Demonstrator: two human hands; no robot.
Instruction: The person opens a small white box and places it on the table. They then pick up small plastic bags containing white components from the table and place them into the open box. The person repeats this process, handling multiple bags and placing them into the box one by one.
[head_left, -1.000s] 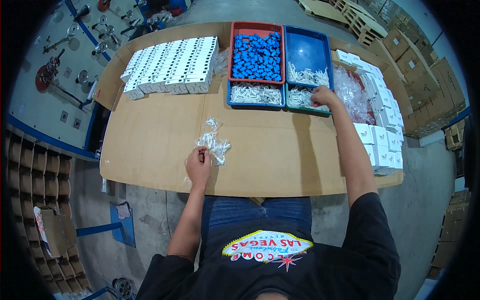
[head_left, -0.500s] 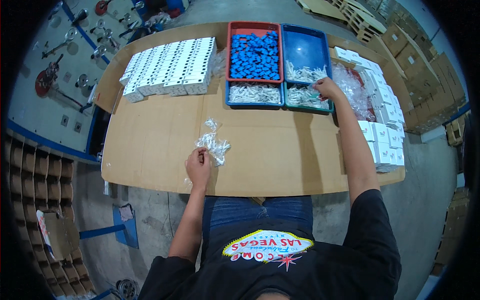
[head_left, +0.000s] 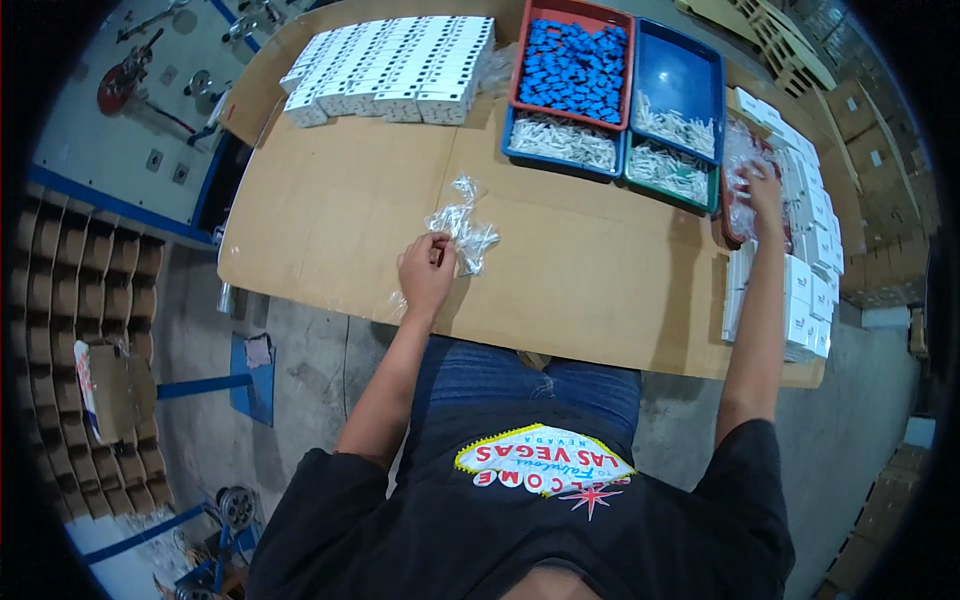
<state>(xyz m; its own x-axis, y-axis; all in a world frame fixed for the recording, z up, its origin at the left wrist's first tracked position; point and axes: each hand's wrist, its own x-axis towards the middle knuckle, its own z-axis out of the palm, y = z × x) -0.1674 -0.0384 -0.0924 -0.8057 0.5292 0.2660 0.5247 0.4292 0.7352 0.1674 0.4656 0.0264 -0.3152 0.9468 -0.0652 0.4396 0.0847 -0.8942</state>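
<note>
My left hand rests at the near left part of the table, its fingers curled together beside a small heap of clear plastic packets with pale pieces in them. Whatever those fingers hold, if anything, is hidden. Over at the right, my right hand is above a red tray of clear plastic bags, fingers apart and touching or just over the bags. Left of it stands a green tray of small white plugs.
A red tray of blue pieces, a blue tray and another blue tray of white plugs stand at the back. White boxes fill the back left; more white boxes are stacked along the right edge.
My right hand has moved right, from the green tray of white plugs to the tray of plastic bags. My left hand stays by the packets. The whole view has shifted and tilted.
</note>
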